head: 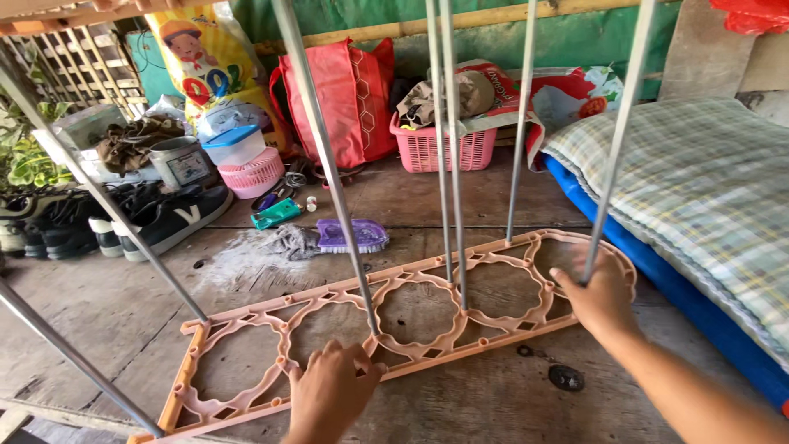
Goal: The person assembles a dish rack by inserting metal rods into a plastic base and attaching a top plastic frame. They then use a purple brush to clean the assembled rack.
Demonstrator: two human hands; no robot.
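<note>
We see a peach plastic shelf panel (394, 325) with ring-shaped openings lying flat on the wooden floor (493, 403), and thin metal rods (448, 164) standing up from sockets along its frame, so the panel seems to serve as the base that keeps them upright. Our left hand (329, 390) presses down on the near edge, fingers curled over the frame, apparently to steady it. Our right hand (600, 292) reaches forward and wraps around the foot of the far-right rod (616, 140) at the panel's right end.

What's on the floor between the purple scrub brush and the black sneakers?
In the head view, a crumpled grey rag lies on the wooden floor between the purple scrub brush and the black sneakers, beside a pale dusty patch.
</note>
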